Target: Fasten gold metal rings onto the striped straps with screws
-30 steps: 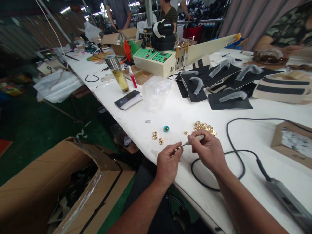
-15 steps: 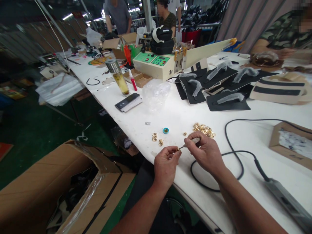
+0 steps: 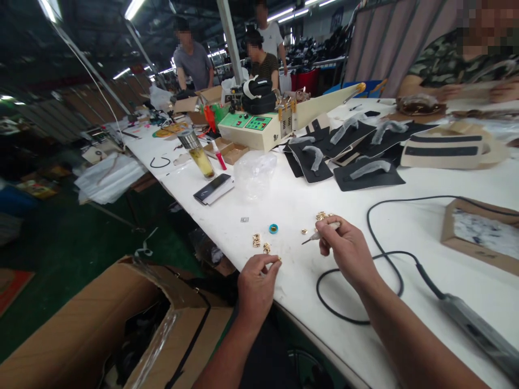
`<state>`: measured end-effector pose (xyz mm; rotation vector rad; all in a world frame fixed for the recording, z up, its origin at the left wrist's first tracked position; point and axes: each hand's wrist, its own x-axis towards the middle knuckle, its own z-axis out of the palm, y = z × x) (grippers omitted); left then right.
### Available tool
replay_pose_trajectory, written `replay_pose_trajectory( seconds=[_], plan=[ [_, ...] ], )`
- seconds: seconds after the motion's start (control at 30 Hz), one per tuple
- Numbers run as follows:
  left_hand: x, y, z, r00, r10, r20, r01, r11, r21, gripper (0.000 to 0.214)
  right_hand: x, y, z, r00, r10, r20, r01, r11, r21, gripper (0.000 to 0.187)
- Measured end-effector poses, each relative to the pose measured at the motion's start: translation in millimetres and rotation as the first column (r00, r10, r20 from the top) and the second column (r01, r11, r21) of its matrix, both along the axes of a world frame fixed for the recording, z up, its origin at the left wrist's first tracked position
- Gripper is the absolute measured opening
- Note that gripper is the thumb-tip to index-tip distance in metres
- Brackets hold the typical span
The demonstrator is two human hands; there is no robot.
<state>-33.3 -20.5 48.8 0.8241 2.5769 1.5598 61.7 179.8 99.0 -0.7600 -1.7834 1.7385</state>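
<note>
My left hand (image 3: 256,286) is closed near the table's front edge, thumb and forefinger pinching a small gold metal piece (image 3: 279,260) whose shape is mostly hidden. My right hand (image 3: 348,248) grips a slim screwdriver (image 3: 311,238) with a pale handle; its thin dark tip points left and is apart from the left hand. Just beyond the left fingers lie several gold rings (image 3: 266,248) and a small blue cap (image 3: 273,229) with something yellowish inside. A pile of gold hardware (image 3: 321,215) is partly covered by the right hand, with a single gold piece (image 3: 304,231) beside it.
A black cable (image 3: 367,259) loops right of my right hand to a grey handle-shaped device (image 3: 478,329). Black panels (image 3: 368,173), a glass bottle (image 3: 200,160) and a green-panelled machine (image 3: 251,129) stand farther back. An open carton (image 3: 81,319) is at left. A co-worker (image 3: 441,65) sits across.
My left hand has drawn away to the left with the gold piece, and the screwdriver tip no longer meets it. My right hand holds the screwdriver near the same spot. The view has tilted up slightly.
</note>
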Motion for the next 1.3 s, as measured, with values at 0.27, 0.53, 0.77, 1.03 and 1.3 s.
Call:
replay_pose_trajectory(
  seconds=[0.27, 0.53, 0.77, 1.03, 1.3],
  plan=[
    [-41, -14, -10.4, 0.941, -0.064, -0.333, -0.045, 0.950, -0.310, 0.010, -8, 32, -29.4, 0.960, -0.202, -0.195, 0.117, 0.919, -0.376, 0.036],
    [-27, 45, 14.2, 0.870, -0.282, -0.404, 0.128, 0.921, -0.367, 0.022, -7, 46, -33.2, 0.923, -0.287, -0.255, 0.102, 0.824, -0.558, 0.039],
    [-26, 118, 9.2, 0.896, -0.354, -0.268, 0.132, 0.788, -0.601, 0.026, -6, 46, -27.5, 0.917, -0.291, -0.274, 0.089, 0.818, -0.569, 0.042],
    [-26, 109, 0.4, 0.926, -0.323, -0.195, 0.214, 0.875, -0.435, 0.018, -9, 42, -26.3, 0.931, -0.253, -0.263, 0.060, 0.817, -0.573, 0.039],
    [-1, 65, -1.6, 0.979, -0.171, 0.107, 0.182, 0.978, -0.103, 0.031, -16, 15, -37.2, 0.967, -0.109, -0.231, -0.014, 0.879, -0.476, 0.039]
  ],
)
